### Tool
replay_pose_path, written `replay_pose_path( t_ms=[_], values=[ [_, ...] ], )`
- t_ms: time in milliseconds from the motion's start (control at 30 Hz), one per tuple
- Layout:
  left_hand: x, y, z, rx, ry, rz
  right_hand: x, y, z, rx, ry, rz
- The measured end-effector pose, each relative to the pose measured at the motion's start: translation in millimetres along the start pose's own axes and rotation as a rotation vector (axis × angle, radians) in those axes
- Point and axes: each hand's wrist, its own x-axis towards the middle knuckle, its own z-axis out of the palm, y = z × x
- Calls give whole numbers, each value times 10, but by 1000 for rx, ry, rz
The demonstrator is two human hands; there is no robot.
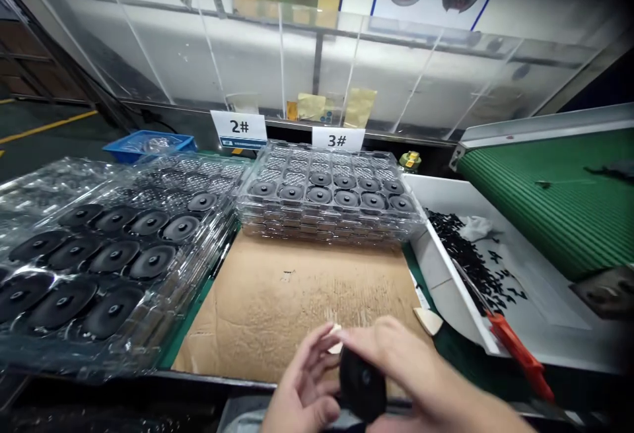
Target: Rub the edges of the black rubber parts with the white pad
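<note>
Head view: left hand [302, 390] and right hand [416, 380] together grasp one black disc [362, 383], fingers clenched round it, low over the cardboard [297, 294] on the worktop. Left tray [99, 261] part-filled; middle tray [329, 189] holds two rows, back pockets unfilled.

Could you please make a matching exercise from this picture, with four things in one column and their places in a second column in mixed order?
Things:
1. black round part
2. stack of clear trays by the 3# sign
3. red-handled tool
4. blue bin

Places:
A. far left, behind the left trays
B. between the left hand and right hand
C. at the far edge of the cardboard sheet
D. on the front edge of the white tray

Pairs: 1-B, 2-C, 3-D, 4-A
</note>
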Motion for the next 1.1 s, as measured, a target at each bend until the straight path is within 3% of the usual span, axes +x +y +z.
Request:
replay_pose_path(
  t_ms=[33,100,200,333,433,533,633,767,967,1100],
  values=[
    [-2,-25,27,-66,-40,-5,-16,9,233,99,48,-45],
    [15,-64,-1,-123,-78,-61,-59,81,596,226,165,39],
    [46,-107,-151,-112,-48,-155,-96,191,920,268,239,221],
    [52,-105,-305,-105,92,-210,-38,235,1056,162,159,253],
    [39,18,-355,-278,226,-278,-19,312,1116,-18,145,382],
    [30,199,-407,-414,340,-215,-73,477,1285,-121,176,563],
    [30,327,-471,-479,391,-157,-112,655,1476,-129,204,570],
    [45,378,-536,-519,383,-109,-13,722,1528,-77,229,564],
    [64,440,-569,-499,340,-76,183,470,1485,164,219,454],
    [77,461,-509,-438,372,-82,396,299,1226,216,263,469]
  ],
)
